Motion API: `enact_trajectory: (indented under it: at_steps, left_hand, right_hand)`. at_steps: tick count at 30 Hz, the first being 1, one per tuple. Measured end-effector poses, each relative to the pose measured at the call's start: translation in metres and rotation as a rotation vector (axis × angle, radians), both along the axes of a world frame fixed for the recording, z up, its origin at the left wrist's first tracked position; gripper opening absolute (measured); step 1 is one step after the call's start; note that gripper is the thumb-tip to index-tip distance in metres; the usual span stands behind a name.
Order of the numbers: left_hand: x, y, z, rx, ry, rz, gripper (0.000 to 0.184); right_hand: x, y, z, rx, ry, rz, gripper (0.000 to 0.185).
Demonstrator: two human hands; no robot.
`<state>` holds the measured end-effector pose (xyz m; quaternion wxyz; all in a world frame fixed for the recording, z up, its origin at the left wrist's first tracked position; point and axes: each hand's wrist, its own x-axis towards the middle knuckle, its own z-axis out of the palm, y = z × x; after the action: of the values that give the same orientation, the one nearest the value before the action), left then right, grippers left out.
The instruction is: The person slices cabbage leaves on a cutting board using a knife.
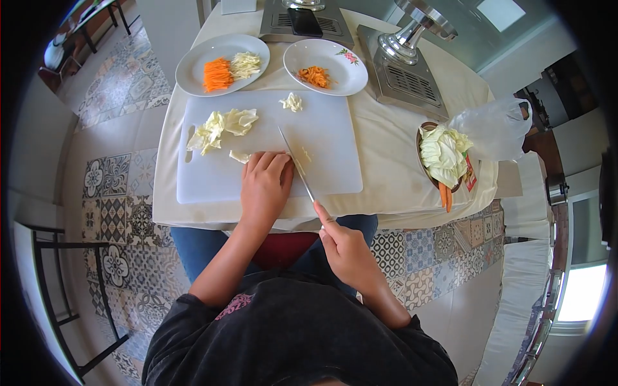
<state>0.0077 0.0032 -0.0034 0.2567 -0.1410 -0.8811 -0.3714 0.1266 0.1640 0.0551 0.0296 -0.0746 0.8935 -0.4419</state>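
1. Clock directions are read from the middle of the white cutting board, with 12 o'clock away from the person. The board lies on the cloth-covered tabletop.
2. The cabbage piece is on the board toward 8 o'clock, poking out beside the left hand's fingers; how far it runs beneath them is hidden.
3. Left hand, at 6 o'clock: its grip is bent, fingers close together and lowered over the board beside the blade. What the fingertips pin, and how firmly, I cannot tell.
4. Right hand, toward 5 o'clock: its grip is wrapped around the handle of the knife, index finger stretched forward to the blade, whose tip points near 12 o'clock.
5. Cabbage should be light, crisp and springy, its cut faces damp and slightly slippery, with loose layers apt to slide. Best held from above, flat side down, fingertips tucked back from the edge.
6. The knife is probably stiff and easily balanced; handle only.
7. Loose cabbage leaves lie toward 10 o'clock, likely floppy and easily torn. A small heap of shredded cabbage sits near 1 o'clock; scoop it gently.
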Motion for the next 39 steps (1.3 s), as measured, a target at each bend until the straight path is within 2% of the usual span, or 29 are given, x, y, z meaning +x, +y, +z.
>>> enact_trajectory:
  at_steps: [3, 9, 16, 22, 27, 31, 36, 39]
  left_hand:
    - [0.001, 0.0, -0.001, -0.007, 0.004, -0.009, 0.019]
    - [0.003, 0.0, 0.004, -0.075, -0.04, -0.013, 0.031]
    - [0.004, -0.001, 0.003, -0.255, -0.052, -0.05, 0.038]
    - [0.003, -0.002, 0.0, -0.273, -0.018, -0.058, 0.042]
    - [0.004, 0.002, 0.006, -0.121, -0.025, -0.023, 0.028]
    - [0.001, -0.004, -0.002, 0.056, 0.014, -0.047, 0.021]
    - [-0.001, -0.007, -0.003, 0.084, 0.04, -0.072, 0.011]
    - [-0.001, -0.007, -0.003, 0.08, 0.052, -0.068, 0.01]
  right_hand:
    - [-0.001, 0.005, 0.015, -0.017, -0.102, -0.017, 0.05]
    - [-0.01, 0.012, 0.003, 0.125, 0.025, 0.009, 0.051]
    - [-0.012, 0.011, 0.001, 0.142, 0.001, -0.011, 0.053]
    - [-0.014, 0.011, 0.001, 0.153, -0.006, -0.009, 0.054]
    - [-0.013, 0.012, -0.002, 0.101, 0.007, -0.004, 0.053]
    - [-0.014, 0.014, 0.007, 0.004, -0.122, -0.03, 0.053]
    - [-0.013, 0.016, 0.01, -0.143, -0.229, -0.075, 0.052]
    - [-0.009, 0.012, 0.016, -0.227, -0.197, -0.092, 0.052]
